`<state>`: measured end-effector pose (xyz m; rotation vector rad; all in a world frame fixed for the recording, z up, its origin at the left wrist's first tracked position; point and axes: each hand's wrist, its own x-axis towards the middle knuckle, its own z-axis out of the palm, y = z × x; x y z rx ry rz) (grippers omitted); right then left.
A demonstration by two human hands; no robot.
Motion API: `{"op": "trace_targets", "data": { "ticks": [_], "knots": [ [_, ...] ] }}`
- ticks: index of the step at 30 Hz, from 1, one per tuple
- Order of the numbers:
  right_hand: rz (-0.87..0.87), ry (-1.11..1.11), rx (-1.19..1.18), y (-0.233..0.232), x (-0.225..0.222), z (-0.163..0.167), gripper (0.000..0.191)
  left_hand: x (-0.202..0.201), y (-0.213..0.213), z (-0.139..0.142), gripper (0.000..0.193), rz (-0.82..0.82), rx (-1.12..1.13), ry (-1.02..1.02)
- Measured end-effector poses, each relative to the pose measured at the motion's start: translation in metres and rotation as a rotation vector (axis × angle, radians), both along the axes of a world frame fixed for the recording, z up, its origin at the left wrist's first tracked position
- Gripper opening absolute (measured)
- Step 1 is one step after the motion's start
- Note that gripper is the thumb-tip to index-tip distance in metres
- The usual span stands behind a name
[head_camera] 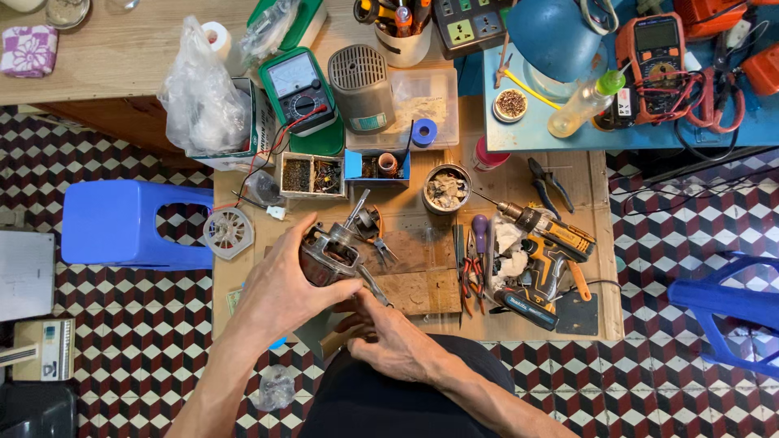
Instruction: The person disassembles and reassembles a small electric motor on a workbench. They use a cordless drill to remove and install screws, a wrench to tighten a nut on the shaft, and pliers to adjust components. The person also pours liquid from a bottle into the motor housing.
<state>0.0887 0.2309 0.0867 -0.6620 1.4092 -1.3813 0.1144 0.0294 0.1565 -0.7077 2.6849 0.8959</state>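
Wooden counter [519,320] crowded with tools, cordless drill [542,251] right of the motor, small electric motor [331,253] near the counter's front edge, shaft pointing up-right, left hand [280,288] grip wrapped around it, right hand [389,341] just below, fingers pinched at its underside.

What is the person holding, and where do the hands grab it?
A small electric motor. The left hand wraps around its body; the right hand is at its lower end, grip unclear.
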Motion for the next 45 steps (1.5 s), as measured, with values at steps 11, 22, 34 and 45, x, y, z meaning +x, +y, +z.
{"op": "trace_targets", "data": {
  "ticks": [11,22,34,45],
  "knots": [
    [-0.532,0.422,0.87,0.092,-0.087,-0.195,0.029,0.024,0.008,0.011,0.095,0.14,0.029,0.055],
    [-0.533,0.689,1.042,0.082,-0.048,-0.224,0.043,0.046,0.026,0.011,0.098,0.176,0.047,0.082],
    [-0.541,0.081,0.989,0.078,-0.086,-0.218,0.043,0.04,0.014,0.015,0.081,0.045,0.092,0.113],
    [-0.529,0.773,0.592,0.048,-0.078,0.028,0.045,0.024,0.025,0.012,0.074,0.01,0.047,0.209]
  ]
}}
